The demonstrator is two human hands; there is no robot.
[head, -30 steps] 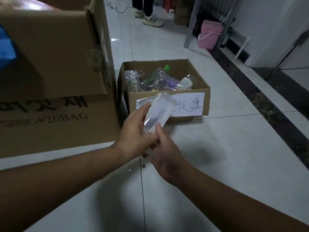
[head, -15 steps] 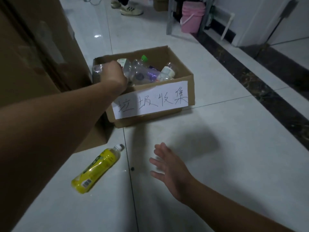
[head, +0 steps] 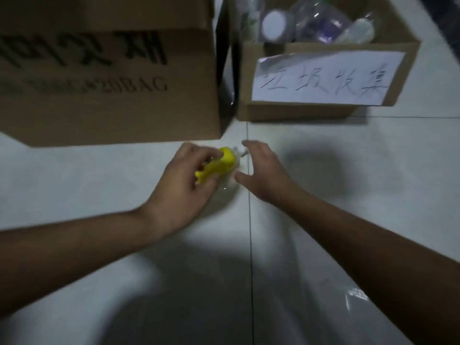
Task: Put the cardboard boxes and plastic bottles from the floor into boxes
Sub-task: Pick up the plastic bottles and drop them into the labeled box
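A yellow-labelled plastic bottle (head: 219, 165) lies on the white tile floor just in front of the boxes. My left hand (head: 184, 188) curls its fingers around the bottle's body. My right hand (head: 263, 173) is beside the bottle's white cap end, fingers spread and relaxed, thumb near the bottle. A small cardboard box (head: 408, 58) with a white handwritten paper label stands at the upper right and holds several clear plastic bottles (head: 316, 23).
A large brown cardboard box (head: 107, 95) with black printing stands at the upper left, close against the small box. A clear plastic bottle (head: 348, 297) lies on the floor under my right forearm. White floor tiles spread around.
My left hand left the small box after dropping the clear bottle there and came down onto the yellow bottle. My right hand moved forward beside it. The view dropped towards the floor.
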